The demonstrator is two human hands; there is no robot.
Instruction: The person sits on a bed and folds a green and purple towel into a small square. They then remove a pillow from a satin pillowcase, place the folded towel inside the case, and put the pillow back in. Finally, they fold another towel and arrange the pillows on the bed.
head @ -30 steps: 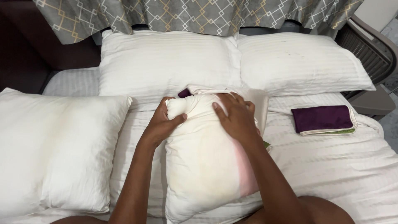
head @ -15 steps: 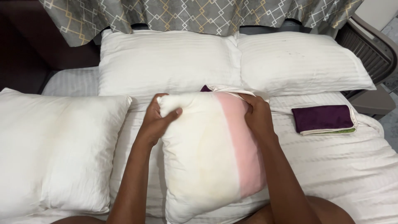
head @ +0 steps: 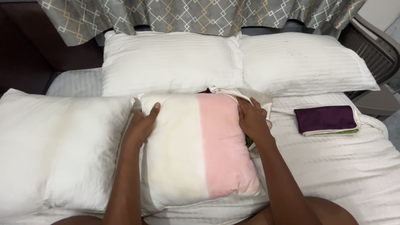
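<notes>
Low in the middle of the frame lies a cream and pink pillow (head: 200,150) on the white bed sheet (head: 333,175), its pink band on the right. Both forearms rise from the bottom edge to it. The left hand (head: 141,125) grips the pillow's upper left edge, thumb on top and fingers wrapped behind. The right hand (head: 251,120) presses on the upper right corner, fingers curled over the edge where a cream pillowcase (head: 254,95) is bunched just behind. At the left of the frame, just beside the left forearm, rests a large white pillow (head: 54,150). To the right, well apart from the hands, a folded purple cloth (head: 325,119) lies on the sheet. Farther back, two white striped pillows (head: 171,62) stand side by side across the top, under a grey patterned curtain (head: 200,14).
</notes>
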